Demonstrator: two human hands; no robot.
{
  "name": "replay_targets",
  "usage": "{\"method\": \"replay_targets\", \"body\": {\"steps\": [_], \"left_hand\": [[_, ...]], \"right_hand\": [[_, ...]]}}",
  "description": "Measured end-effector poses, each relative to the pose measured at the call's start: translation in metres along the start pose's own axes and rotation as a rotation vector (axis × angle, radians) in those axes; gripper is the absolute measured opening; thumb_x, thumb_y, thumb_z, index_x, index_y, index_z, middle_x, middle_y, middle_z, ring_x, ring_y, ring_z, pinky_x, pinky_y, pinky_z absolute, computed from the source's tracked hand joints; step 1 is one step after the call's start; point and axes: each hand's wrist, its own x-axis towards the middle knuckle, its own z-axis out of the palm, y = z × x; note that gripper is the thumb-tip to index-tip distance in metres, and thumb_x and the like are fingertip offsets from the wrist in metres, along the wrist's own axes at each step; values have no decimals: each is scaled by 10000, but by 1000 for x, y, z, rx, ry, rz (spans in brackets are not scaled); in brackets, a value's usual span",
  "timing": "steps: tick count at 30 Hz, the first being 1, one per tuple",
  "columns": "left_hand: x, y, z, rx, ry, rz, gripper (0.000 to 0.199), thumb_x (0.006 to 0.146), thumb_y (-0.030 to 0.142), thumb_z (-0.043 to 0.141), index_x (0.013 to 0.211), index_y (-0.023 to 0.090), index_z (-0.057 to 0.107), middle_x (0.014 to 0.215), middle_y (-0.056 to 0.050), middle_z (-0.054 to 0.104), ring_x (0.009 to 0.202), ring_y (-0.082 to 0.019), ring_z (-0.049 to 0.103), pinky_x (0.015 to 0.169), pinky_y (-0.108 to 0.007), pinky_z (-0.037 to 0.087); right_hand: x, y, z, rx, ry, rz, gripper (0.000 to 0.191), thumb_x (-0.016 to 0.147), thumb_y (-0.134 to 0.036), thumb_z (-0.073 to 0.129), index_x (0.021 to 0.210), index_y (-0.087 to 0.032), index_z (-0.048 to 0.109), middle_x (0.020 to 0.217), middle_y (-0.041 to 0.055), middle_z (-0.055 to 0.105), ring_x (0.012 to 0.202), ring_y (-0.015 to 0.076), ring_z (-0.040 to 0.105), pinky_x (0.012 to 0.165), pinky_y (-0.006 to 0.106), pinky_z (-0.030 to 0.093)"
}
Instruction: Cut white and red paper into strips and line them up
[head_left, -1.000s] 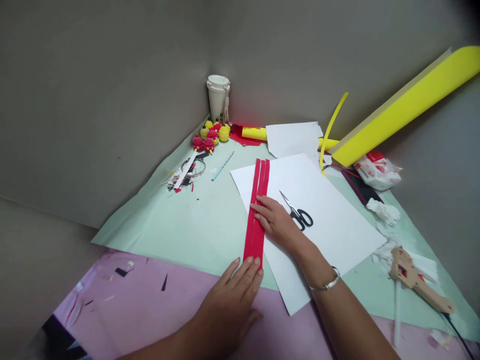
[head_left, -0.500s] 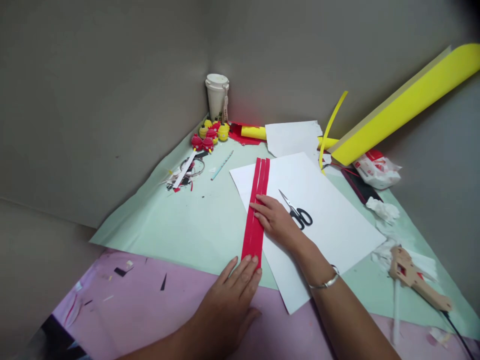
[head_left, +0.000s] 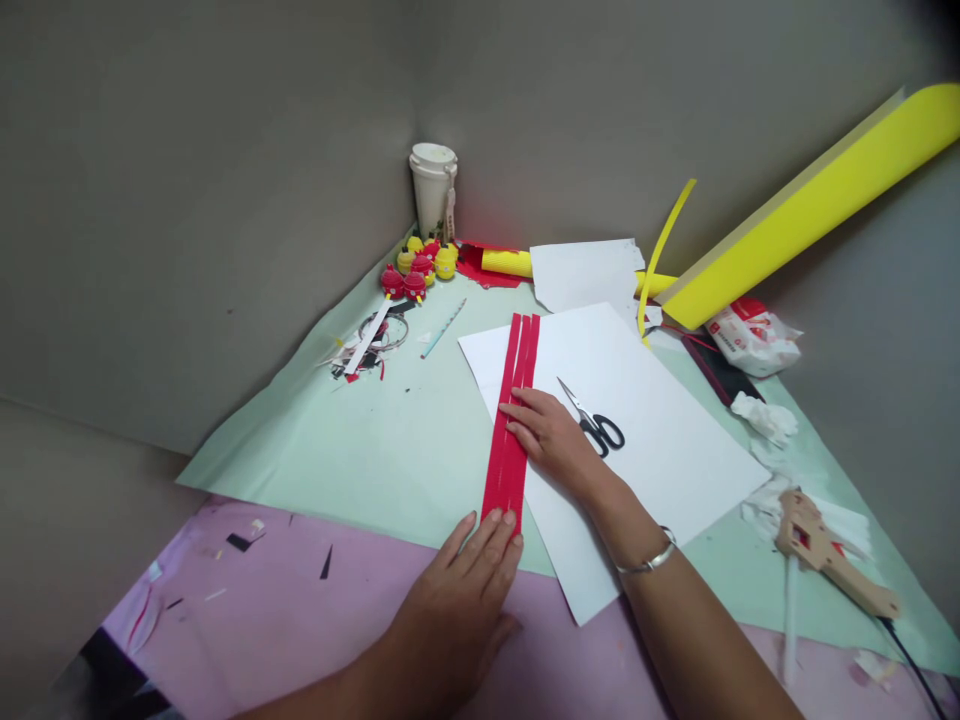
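Observation:
Long red strips [head_left: 504, 465] lie side by side, partly over a white sheet [head_left: 660, 480] and partly over the pale green table cover. Narrow gaps show between them toward the far end. Flat on their near end rest the fingertips of my left hand [head_left: 469, 590], fingers stretched out. My right hand [head_left: 551, 435] lies across their middle with its fingers extended, touching the red surface. Just right of that hand, black-handled scissors [head_left: 596, 425] lie on the white sheet, blades pointing away and slightly left.
A white lidded cup [head_left: 433, 190] stands at the back corner beside small red and yellow ornaments [head_left: 416, 270]. A pencil [head_left: 444, 328] lies mid-table, scraps to its left. A yellow roll [head_left: 810, 210] leans at right. The glue gun [head_left: 832, 555] and tissue pack [head_left: 754, 338] are right.

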Motion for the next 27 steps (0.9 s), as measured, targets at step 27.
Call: {"method": "replay_targets", "body": {"steps": [27], "left_hand": [[-15, 8, -4, -163, 163, -57, 539, 914, 157, 468, 1442, 103, 376, 1454, -163, 466, 1395, -290, 358, 1115, -492, 383]], "right_hand": [[1, 0, -1, 1, -7, -5, 319, 971, -267, 485, 1195, -197, 702, 1306, 147, 619, 1227, 290, 542, 1041, 493, 464]]}}
